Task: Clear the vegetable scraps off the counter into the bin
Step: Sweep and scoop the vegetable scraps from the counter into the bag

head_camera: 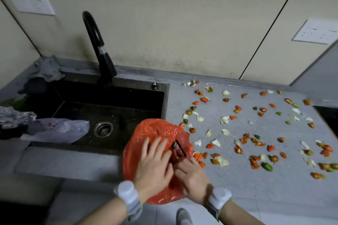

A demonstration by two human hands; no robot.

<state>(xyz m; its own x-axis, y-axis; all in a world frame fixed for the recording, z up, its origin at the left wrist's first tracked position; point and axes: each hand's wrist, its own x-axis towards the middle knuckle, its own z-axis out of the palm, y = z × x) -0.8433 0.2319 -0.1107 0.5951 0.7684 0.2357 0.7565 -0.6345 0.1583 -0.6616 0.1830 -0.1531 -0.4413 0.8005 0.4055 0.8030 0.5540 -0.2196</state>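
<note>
Head, left hand (155, 163) flat on orange bag (157, 130)

L hand (155, 165), R hand (192, 176) on bag (155, 130)

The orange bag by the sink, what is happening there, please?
A person is working on the orange bag with both hands at the front edge of the counter, beside the sink. The left hand lies flat on it, fingers spread; the right hand is at the bag's mouth, but blur hides its grip. The vegetable scraps lie scattered over the counter to the right, not yet collected.
</note>
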